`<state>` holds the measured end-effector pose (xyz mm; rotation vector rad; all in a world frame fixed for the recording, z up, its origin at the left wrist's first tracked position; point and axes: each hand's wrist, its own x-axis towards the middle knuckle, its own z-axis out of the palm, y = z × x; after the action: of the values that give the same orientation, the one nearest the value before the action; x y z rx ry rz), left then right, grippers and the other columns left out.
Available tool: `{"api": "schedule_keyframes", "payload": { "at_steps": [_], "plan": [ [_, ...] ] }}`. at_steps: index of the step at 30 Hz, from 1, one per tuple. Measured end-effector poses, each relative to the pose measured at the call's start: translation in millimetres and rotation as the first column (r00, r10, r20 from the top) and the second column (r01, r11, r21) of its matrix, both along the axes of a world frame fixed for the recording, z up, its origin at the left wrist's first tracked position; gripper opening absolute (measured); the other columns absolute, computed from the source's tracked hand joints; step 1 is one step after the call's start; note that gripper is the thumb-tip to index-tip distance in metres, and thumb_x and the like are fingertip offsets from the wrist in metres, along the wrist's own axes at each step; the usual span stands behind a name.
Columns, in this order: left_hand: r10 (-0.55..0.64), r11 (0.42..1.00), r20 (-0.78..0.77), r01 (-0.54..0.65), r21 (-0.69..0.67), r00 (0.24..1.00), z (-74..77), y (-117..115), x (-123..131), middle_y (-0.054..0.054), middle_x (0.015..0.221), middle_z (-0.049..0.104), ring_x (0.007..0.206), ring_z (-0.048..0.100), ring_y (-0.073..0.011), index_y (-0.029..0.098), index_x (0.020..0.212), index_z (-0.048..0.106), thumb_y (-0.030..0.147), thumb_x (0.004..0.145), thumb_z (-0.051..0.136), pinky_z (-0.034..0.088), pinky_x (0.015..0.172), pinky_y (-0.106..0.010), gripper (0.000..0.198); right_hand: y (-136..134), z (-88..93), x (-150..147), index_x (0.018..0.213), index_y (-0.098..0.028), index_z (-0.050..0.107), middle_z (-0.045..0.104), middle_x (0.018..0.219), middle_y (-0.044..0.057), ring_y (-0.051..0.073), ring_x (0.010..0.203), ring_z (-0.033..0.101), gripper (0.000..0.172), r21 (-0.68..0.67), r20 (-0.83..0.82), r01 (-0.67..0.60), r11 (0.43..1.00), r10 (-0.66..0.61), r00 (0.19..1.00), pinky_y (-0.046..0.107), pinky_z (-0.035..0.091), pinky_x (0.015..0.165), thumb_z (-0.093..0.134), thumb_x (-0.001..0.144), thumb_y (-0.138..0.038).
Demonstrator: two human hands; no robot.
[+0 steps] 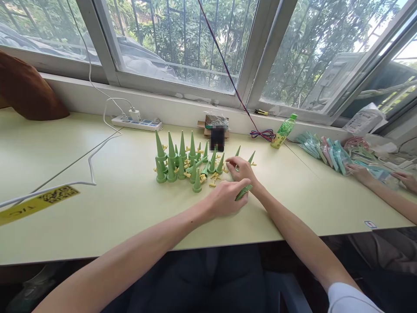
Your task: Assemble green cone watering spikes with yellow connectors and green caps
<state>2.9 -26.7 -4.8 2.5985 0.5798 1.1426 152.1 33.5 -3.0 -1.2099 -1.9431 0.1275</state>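
My left hand [229, 198] is closed around a green cone-shaped piece [243, 192] above the front of the table. Just behind it, my right hand [241, 168] has its fingers curled together at the right edge of a cluster of cones; what they pinch, if anything, is too small to make out. Several green cones [171, 169] stand upright on round bases, and a few lie tilted among them. Small yellow T-shaped pieces [215, 176] are scattered between the cones. One cone [196, 181] stands nearest to me, left of my hands.
Behind the cones are a small cardboard box [201, 128], a bottle [284, 131], a coil of wire [263, 134] and a power strip [143, 123]. A white cable [92, 165] crosses the left side. At right, another person's hands [360, 173] touch bagged pieces [335, 154].
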Motion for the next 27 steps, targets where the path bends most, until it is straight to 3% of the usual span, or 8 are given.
{"api": "schedule_keyframes", "payload": {
  "at_steps": [6, 14, 19, 27],
  "plan": [
    [0.011, 0.999, 0.020, -0.012, 0.049, 1.000, -1.4, -2, 1, 0.006, 0.060, 0.054, 0.049, 0.043, -0.0097, 0.020, 0.104, 0.053, 0.018, 0.084, 0.051, 0.031, 0.051, -0.023, 0.020, -13, 13.9, -4, 0.087, -0.020, 0.067, 0.065, 0.078, 0.005, 0.017, 0.068, 0.056, 0.017, 0.038, -0.043, -0.007, 0.999, 0.009, 0.999, 0.030, 0.047, 0.067, 0.053, 0.092, -0.029],
    [-0.059, 0.993, 0.015, 0.057, 0.108, 0.998, 3.5, -10, 1, 0.005, 0.058, 0.054, 0.049, 0.045, -0.0105, 0.019, 0.096, 0.055, 0.018, 0.086, 0.049, 0.029, 0.048, -0.025, 0.012, -16, 13.2, -9, 0.080, -0.021, 0.071, 0.061, 0.073, 0.004, 0.017, 0.072, 0.055, 0.017, -0.027, 0.226, -0.198, 0.980, 0.199, 0.954, 0.031, 0.043, 0.071, 0.061, 0.091, -0.030],
    [-0.104, 0.989, 0.009, 0.103, 0.106, 0.995, 4.4, -11, 1, 0.005, 0.059, 0.055, 0.050, 0.045, -0.0101, 0.019, 0.092, 0.054, 0.018, 0.088, 0.048, 0.030, 0.049, -0.025, 0.008, -17, 11.4, -11, 0.078, -0.018, 0.072, 0.059, 0.075, 0.004, 0.018, 0.075, 0.051, 0.012, -0.096, 0.375, -0.180, 0.979, 0.203, 0.905, 0.034, 0.040, 0.076, 0.065, 0.088, -0.019],
    [-0.079, 0.992, -0.025, 0.081, 0.101, 0.997, 1.7, -10, 1, 0.004, 0.060, 0.057, 0.049, 0.047, -0.0102, 0.019, 0.095, 0.055, 0.018, 0.087, 0.049, 0.030, 0.048, -0.026, 0.010, -15, 8.8, -16, 0.071, -0.018, 0.067, 0.058, 0.070, 0.003, 0.018, 0.073, 0.048, 0.020, -0.110, 0.398, -0.150, 0.983, 0.181, 0.899, 0.033, 0.037, 0.074, 0.059, 0.088, -0.010]
  ]
}}
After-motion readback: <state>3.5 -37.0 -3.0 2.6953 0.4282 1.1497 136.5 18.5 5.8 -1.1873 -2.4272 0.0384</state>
